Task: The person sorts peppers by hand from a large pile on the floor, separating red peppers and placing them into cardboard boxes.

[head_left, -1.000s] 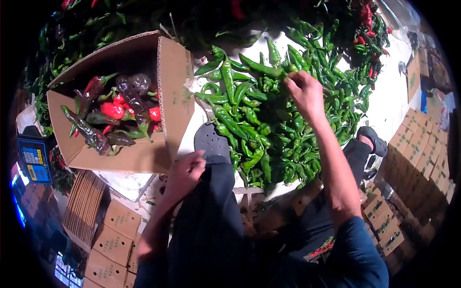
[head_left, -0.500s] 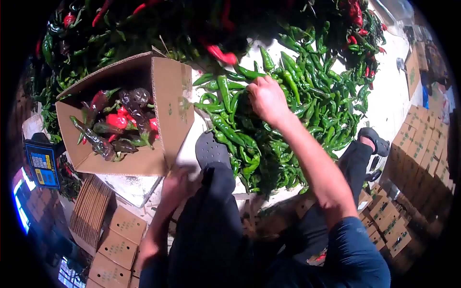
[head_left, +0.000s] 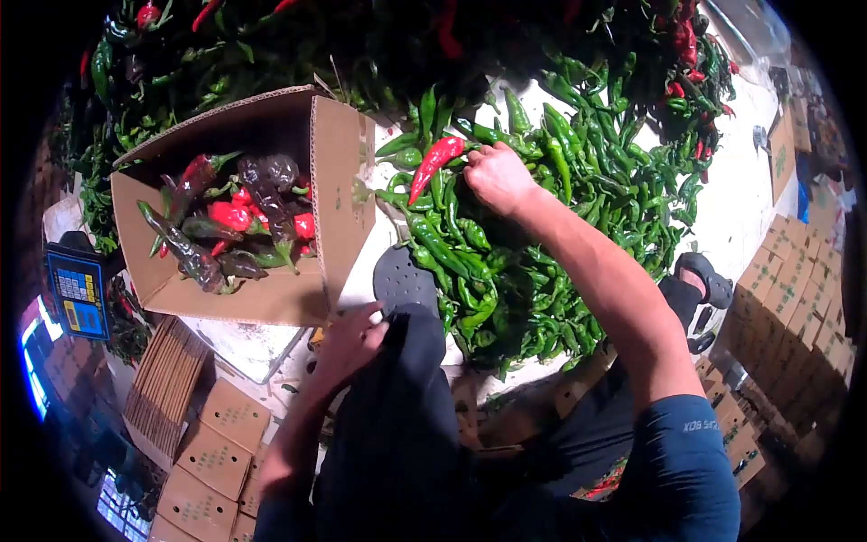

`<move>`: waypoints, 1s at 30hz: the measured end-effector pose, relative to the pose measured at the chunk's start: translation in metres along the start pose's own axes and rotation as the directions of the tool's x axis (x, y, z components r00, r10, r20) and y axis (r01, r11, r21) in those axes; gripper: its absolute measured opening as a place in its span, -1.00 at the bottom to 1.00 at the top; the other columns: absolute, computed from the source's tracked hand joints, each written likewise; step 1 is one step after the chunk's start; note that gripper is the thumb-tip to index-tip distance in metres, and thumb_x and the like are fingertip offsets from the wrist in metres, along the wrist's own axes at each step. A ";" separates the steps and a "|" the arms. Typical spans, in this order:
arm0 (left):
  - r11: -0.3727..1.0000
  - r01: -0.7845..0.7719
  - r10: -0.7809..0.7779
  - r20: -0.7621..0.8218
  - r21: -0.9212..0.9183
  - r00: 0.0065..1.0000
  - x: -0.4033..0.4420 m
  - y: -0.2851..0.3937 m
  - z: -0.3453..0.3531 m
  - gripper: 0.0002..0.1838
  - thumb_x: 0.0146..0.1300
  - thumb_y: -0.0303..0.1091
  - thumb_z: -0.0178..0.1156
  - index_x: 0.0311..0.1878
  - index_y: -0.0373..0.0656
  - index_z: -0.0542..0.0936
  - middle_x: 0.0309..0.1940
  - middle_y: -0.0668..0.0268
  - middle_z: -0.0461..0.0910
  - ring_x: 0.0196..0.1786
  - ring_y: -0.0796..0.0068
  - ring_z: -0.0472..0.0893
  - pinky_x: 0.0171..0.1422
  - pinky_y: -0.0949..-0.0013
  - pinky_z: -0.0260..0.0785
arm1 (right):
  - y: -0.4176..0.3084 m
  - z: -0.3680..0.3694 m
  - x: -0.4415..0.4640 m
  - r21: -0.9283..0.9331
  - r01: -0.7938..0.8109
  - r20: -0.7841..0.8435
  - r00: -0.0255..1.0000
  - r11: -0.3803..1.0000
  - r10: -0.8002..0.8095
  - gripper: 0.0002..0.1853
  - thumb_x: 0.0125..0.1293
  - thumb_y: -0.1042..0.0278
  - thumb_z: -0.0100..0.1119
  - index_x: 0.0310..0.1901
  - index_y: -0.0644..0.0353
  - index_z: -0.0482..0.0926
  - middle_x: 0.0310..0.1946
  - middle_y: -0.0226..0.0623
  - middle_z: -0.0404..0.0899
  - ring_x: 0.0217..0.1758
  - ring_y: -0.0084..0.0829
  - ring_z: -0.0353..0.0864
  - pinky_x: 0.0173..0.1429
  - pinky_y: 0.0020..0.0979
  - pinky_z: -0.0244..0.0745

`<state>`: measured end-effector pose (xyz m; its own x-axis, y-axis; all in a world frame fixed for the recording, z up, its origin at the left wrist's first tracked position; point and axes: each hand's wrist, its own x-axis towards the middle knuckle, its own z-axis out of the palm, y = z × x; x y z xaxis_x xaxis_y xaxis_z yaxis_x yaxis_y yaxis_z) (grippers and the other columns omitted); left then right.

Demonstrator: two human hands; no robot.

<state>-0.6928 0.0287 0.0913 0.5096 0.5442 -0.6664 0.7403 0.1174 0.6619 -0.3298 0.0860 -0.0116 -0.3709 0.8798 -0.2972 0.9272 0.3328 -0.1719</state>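
My right hand (head_left: 499, 178) is closed on the stem end of a red pepper (head_left: 436, 168), which points down and left over the green peppers (head_left: 569, 235). My left hand (head_left: 350, 341) rests by my knee, fingers curled, with a small white thing (head_left: 376, 317) at its fingertips that is too small to name. To the left, an open cardboard box (head_left: 343, 181) lies tilted toward me, holding dark peppers (head_left: 194, 257) and red peppers (head_left: 231, 215).
A dark heap of green and red peppers (head_left: 217, 54) lies behind the box. A blue keypad display (head_left: 78, 291) stands at left. Flattened cartons (head_left: 167, 378) and boxes (head_left: 212, 456) are at lower left, stacked boxes (head_left: 786, 294) at right. My shoe (head_left: 404, 278) sits beside the green peppers.
My right hand has moved left from the green peppers and now holds a red pepper. Near my knee, my left hand has shifted slightly. The view has moved a little.
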 end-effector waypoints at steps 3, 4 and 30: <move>0.990 -0.139 0.136 -0.081 -0.024 0.987 0.028 0.040 0.002 -0.69 0.36 -0.32 0.18 0.10 -0.27 0.56 -0.06 0.06 0.63 -0.07 0.06 0.66 0.09 0.24 0.51 | 0.011 0.009 0.005 0.059 -0.071 0.063 0.996 0.996 0.067 -0.85 0.10 0.33 0.18 -0.42 0.17 0.69 -0.29 -0.15 0.68 -0.20 -0.15 0.73 -0.15 -0.14 0.64; 0.982 -0.187 0.185 -0.103 -0.011 0.977 0.038 0.056 0.001 -0.70 0.36 -0.35 0.18 0.08 -0.28 0.57 -0.07 0.06 0.63 -0.06 0.06 0.65 0.10 0.23 0.51 | 0.014 0.008 0.005 0.087 -0.102 0.078 0.992 0.991 0.096 -0.84 0.12 0.33 0.17 -0.40 0.19 0.69 -0.26 -0.12 0.69 -0.20 -0.15 0.74 -0.15 -0.14 0.64; 0.757 -0.192 0.021 -0.270 -0.624 0.963 0.172 0.109 0.020 -0.59 0.42 -0.49 0.11 0.31 -0.30 0.45 -0.17 0.25 0.65 -0.33 0.61 0.64 -0.34 0.58 0.44 | -0.151 -0.007 -0.311 0.723 -0.614 0.455 0.768 0.316 0.450 -0.91 0.20 0.54 0.18 -0.25 0.24 0.57 -0.33 -0.10 0.61 -0.28 -0.15 0.66 -0.17 -0.21 0.56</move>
<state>-0.5159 0.1186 0.0418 0.3883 0.7504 -0.5350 0.1893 0.5032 0.8432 -0.3540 -0.2358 0.1135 0.1081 0.6713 -0.7333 0.4833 -0.6801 -0.5514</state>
